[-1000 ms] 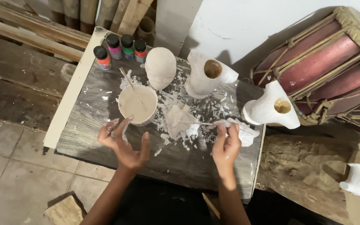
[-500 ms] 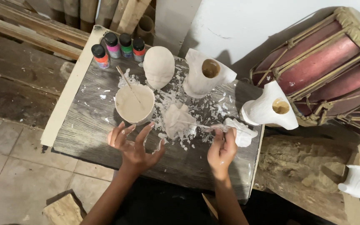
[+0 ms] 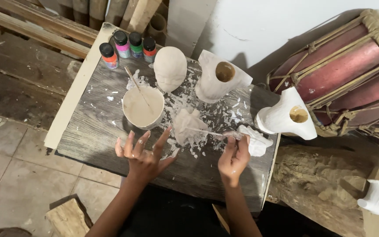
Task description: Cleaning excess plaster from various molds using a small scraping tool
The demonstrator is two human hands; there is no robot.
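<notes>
A dark wooden board (image 3: 97, 131), splashed with white plaster, carries a bowl of pale slip (image 3: 143, 107) with a stick in it near its left edge. Four small paint bottles (image 3: 128, 46) line its far-left corner. Two white plaster casts (image 3: 218, 81) stand along the far edge, and a small plaster piece (image 3: 189, 125) lies at the centre.

White wall (image 3: 286, 22) behind — tiled floor (image 3: 14, 175), grey wooden table (image 3: 97, 127).

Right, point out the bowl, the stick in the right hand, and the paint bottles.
bowl (image 3: 142, 107): head view, on the pale mix inside it.
stick (image 3: 205, 131): head view, on the thin shaft over the table.
right hand (image 3: 233, 158): head view, on its back.
paint bottles (image 3: 128, 46): head view, on the middle bottles' caps.
</notes>
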